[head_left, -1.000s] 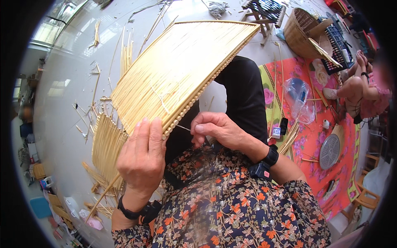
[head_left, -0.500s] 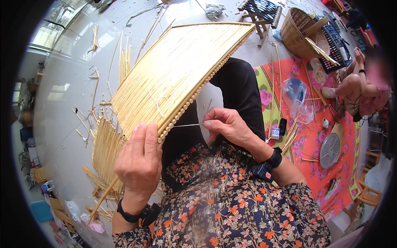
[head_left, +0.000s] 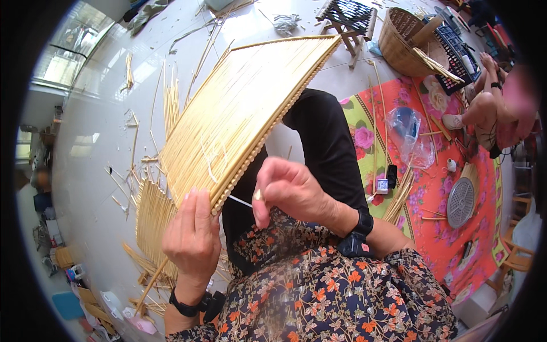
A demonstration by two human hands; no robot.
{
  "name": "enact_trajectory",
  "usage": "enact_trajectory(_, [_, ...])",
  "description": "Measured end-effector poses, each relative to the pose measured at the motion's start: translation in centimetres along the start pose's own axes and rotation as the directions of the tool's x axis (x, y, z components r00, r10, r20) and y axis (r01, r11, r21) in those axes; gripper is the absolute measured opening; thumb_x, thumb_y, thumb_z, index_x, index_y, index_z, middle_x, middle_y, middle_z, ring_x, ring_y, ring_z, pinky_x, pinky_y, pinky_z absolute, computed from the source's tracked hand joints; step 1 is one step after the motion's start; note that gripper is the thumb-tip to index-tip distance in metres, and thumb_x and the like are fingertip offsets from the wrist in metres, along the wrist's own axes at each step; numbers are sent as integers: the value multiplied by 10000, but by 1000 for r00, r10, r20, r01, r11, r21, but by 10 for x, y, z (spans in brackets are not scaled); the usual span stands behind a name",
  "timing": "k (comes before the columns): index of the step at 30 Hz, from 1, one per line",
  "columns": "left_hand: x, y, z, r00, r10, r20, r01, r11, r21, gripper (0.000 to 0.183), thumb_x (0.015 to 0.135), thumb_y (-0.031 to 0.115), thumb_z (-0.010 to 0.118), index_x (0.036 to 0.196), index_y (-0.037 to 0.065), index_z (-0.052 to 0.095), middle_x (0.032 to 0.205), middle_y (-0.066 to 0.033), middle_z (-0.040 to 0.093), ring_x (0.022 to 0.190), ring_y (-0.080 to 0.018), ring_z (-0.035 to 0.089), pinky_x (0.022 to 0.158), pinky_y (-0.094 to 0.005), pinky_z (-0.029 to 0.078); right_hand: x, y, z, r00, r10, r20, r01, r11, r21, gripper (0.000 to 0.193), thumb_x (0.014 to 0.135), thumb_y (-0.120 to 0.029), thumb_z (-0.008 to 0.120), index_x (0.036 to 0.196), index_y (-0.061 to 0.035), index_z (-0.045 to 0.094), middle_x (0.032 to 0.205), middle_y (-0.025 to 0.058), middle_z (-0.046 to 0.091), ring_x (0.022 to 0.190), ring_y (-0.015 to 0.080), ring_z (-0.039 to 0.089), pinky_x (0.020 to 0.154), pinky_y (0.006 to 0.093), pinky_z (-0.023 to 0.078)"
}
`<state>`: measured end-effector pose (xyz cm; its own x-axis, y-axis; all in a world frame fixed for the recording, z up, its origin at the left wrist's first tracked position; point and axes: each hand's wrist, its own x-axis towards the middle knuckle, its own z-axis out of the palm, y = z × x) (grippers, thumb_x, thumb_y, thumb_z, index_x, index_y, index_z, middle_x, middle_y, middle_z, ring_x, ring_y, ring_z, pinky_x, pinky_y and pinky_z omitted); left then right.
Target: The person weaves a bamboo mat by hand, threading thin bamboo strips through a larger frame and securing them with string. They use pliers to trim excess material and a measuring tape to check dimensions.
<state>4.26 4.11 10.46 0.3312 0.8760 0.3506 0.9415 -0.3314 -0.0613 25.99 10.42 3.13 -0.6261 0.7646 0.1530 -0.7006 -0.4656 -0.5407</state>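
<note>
A large panel of pale yellow stalks [head_left: 245, 108], laid side by side, slants across my lap with its row of cut ends facing right. My left hand [head_left: 196, 233] grips its lower corner, fingers flat on top; the thumb is hidden. From the edge by that corner a white string [head_left: 240, 201] runs to my right hand [head_left: 293, 191], which pinches it between closed fingers. Something small and pale shows at those fingertips, too small to name. A loose white strand lies on the panel above my left hand. Below it, a second bundled row of stalks [head_left: 152, 214] hangs at the left.
Cut stalks [head_left: 172, 100] litter the tiled floor. At right lies a red floral mat [head_left: 421, 199] bearing a clear plastic bag [head_left: 407, 137], a round grey perforated disc [head_left: 460, 204] and stalks. Beyond are a wicker basket [head_left: 399, 45], a folding stool [head_left: 350, 23] and a seated person [head_left: 501, 108].
My right hand has moved left and nearer my body, closer to the panel. The string now slopes downward, with less of it showing. The panel's near corner has dropped slightly toward me.
</note>
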Motion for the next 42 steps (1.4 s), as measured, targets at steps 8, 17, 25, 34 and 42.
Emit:
enact_trajectory(8, [-20,-17,6,993,-108,-45,103,990,-97,416,890,112,727,1288,12,660,1147,-175,723,952,-345,724,766,-381,575,-105,-36,-66,929,54,-365,-92,992,-86,108,1005,-103,609,926,-68,545,698,12,565,563,105,555,478,266,464])
enact_trajectory(17, [0,-18,1,997,43,-59,-41,999,30,428,836,104,736,1256,44,680,1063,-145,731,907,-287,739,723,-353,584,-236,-83,-188,526,-259,-810,314,944,-98,118,1062,-175,568,966,-112,541,685,-41,447,577,86,432,528,245,387])
enact_trajectory(25, [29,-47,-19,989,-115,-95,95,976,-196,400,839,115,786,1218,31,691,944,-143,728,676,-290,673,580,-376,507,-62,-68,-63,796,-312,-520,-171,707,-686,99,991,-112,643,913,-56,668,713,-40,578,569,47,496,528,209,405])
enact_trajectory(34, [34,-58,-33,937,-350,2,321,859,-398,334,909,161,753,1205,16,698,964,-184,742,685,-302,701,613,-359,537,81,-28,50,987,-164,-3,95,586,-805,86,932,-45,721,978,27,706,761,29,673,647,49,575,582,225,466])
enact_trajectory(42, [32,-62,-38,922,-386,46,366,824,-433,342,908,165,752,1215,29,687,954,-182,736,690,-299,706,603,-358,535,85,-2,47,971,-233,54,164,482,-861,122,937,-9,674,1055,19,694,820,106,703,629,110,619,579,254,486])
